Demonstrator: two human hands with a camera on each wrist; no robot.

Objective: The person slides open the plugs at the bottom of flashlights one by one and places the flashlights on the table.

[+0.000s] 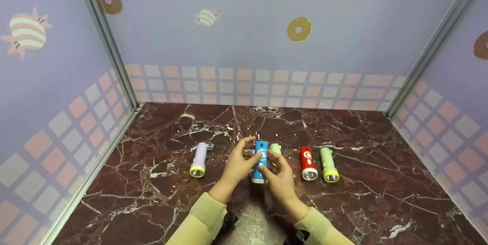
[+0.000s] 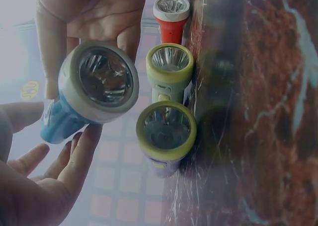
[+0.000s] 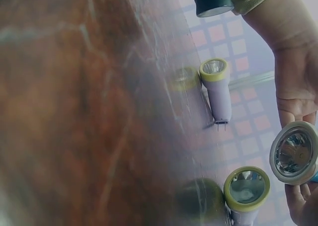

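Observation:
In the head view a blue flashlight (image 1: 261, 146) with a white emblem is held upright over the table, its pale head downward. My left hand (image 1: 235, 165) holds it from the left, thumb on its front. From the other side my right hand (image 1: 282, 180) grips it, thumb low on the body near the switch. The left wrist view shows the unlit lens of this blue flashlight (image 2: 107, 79) between both hands. Behind it, a light green flashlight (image 1: 275, 148) and a purple flashlight (image 2: 166, 131) are partly hidden by the hands in the head view.
Left of the hands lies a purple flashlight (image 1: 199, 157) with a yellow rim; plug prongs show at its tail in the right wrist view. On the right are a red flashlight (image 1: 307, 161) and a light green flashlight (image 1: 328, 161). Patterned walls enclose the dark marbled table (image 1: 152, 199).

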